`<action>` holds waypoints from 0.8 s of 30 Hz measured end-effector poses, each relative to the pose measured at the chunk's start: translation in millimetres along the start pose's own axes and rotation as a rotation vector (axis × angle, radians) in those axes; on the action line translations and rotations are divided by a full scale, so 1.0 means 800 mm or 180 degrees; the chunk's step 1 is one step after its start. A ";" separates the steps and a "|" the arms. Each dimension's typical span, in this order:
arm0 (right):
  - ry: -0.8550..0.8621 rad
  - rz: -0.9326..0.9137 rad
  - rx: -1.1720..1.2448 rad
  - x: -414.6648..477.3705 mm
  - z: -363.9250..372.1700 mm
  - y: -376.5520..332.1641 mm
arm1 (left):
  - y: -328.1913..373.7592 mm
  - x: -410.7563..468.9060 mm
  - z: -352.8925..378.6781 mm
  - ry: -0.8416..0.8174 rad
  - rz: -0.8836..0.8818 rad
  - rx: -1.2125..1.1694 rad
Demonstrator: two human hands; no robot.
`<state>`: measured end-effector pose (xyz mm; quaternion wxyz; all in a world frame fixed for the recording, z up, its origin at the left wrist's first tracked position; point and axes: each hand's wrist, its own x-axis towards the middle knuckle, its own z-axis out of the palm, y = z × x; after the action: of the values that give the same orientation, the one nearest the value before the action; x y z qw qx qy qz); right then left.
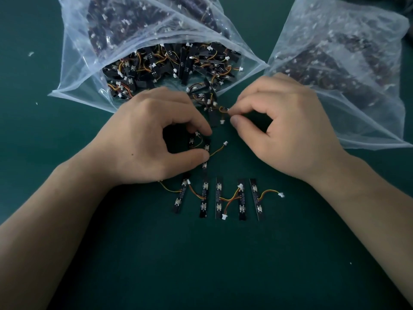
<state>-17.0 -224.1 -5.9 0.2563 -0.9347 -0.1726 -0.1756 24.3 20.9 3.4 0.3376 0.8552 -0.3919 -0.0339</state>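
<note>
My left hand [147, 135] curls over a small black circuit strip [206, 147] with thin coloured wires and a white plug, thumb and forefinger pinching it on the green mat. My right hand [288, 126] pinches the wire [222, 109] of another black strip [213, 117] lying at the mouth of the open plastic bag [73, 63]. The bag is full of such strips. Several strips [219, 198] lie side by side in a row below my hands, wires and white plugs trailing between them.
A second clear plastic bag [339, 54] of parts lies at the right, its edge under my right hand. The green mat [201, 265] covers the whole surface. Small white scraps [30, 53] lie at the far left.
</note>
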 end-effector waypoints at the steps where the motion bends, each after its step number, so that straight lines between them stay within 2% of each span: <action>1: 0.0080 0.0033 0.0040 0.000 -0.001 0.001 | 0.000 0.000 0.000 0.0003 -0.0002 0.0015; 12: 0.0813 0.0229 0.0346 -0.001 -0.005 0.007 | 0.000 0.000 0.001 -0.0020 -0.0043 0.0029; 18: -0.0272 0.0267 0.0566 -0.006 -0.010 0.003 | 0.000 0.000 0.001 -0.0027 -0.0062 0.0040; 24: -0.0536 0.0288 0.0285 -0.006 -0.012 -0.004 | 0.000 -0.001 -0.001 -0.0043 -0.0059 0.0048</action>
<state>-25.2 -227.7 1.3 0.2900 -0.9406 -0.1588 -0.0768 24.4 21.5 3.5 0.3282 0.8610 -0.3865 -0.0398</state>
